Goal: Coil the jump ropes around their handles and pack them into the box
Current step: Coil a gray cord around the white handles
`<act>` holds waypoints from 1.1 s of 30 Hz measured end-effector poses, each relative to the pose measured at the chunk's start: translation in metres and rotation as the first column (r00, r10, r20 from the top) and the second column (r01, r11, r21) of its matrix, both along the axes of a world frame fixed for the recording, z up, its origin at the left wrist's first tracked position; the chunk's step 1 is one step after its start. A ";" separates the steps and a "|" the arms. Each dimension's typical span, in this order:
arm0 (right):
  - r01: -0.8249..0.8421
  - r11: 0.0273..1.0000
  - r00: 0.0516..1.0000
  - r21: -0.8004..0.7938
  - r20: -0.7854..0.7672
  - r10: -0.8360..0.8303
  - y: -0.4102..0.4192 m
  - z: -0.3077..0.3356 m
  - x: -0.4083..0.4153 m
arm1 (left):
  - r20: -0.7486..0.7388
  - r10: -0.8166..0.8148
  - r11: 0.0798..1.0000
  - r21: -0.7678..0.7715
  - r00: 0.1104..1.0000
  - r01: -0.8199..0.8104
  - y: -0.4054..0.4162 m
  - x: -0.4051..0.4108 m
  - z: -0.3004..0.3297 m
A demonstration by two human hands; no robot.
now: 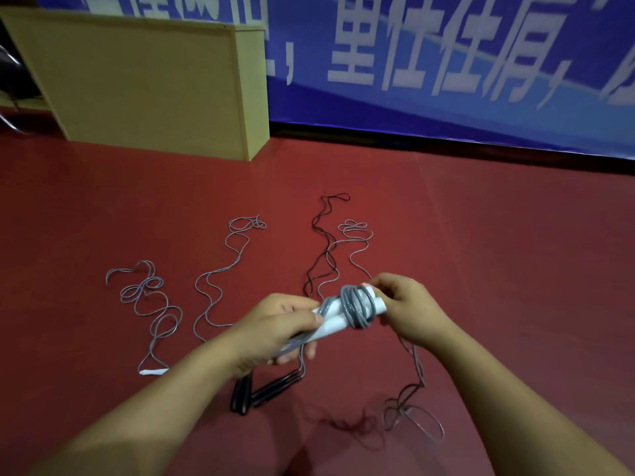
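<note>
My left hand (278, 326) grips a pair of white jump-rope handles (335, 319) held above the red floor. Several turns of grey rope (357, 305) are wound around the handles' far end. My right hand (407, 305) pinches the rope at that end, and loose grey cord trails from it down to a tangle (412, 415) on the floor. A black rope (321, 249) with black handles (256, 393) lies under my hands. Two more grey ropes (223, 280) (151, 304) lie uncoiled to the left, one with a white handle (153, 371). The yellow box (147, 87) stands at the back left.
A blue banner with white characters (446, 63) hangs along the back wall. The red floor (498, 235) stretches out to the right. Dark objects (10, 73) sit at the far left edge behind the box.
</note>
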State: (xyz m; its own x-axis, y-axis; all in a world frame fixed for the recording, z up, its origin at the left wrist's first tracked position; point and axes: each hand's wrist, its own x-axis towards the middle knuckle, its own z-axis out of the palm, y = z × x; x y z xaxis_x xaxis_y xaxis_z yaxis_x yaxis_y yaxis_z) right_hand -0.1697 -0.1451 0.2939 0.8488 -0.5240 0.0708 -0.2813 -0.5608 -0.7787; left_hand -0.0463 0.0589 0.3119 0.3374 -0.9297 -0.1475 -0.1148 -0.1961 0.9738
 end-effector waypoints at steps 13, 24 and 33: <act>-0.232 0.971 0.963 0.060 -0.127 0.238 0.033 -0.003 0.013 | -0.388 0.298 0.937 -0.057 0.872 -0.346 -0.002 0.009 -0.003; -0.113 0.993 0.983 0.044 -0.143 0.118 0.036 -0.001 0.014 | -0.356 0.544 0.807 -0.027 0.760 -0.590 -0.009 0.018 -0.011; 0.057 0.998 0.994 0.007 -0.096 -0.056 0.031 -0.001 0.017 | -0.308 0.581 0.785 -0.031 0.753 -0.618 -0.010 0.021 -0.016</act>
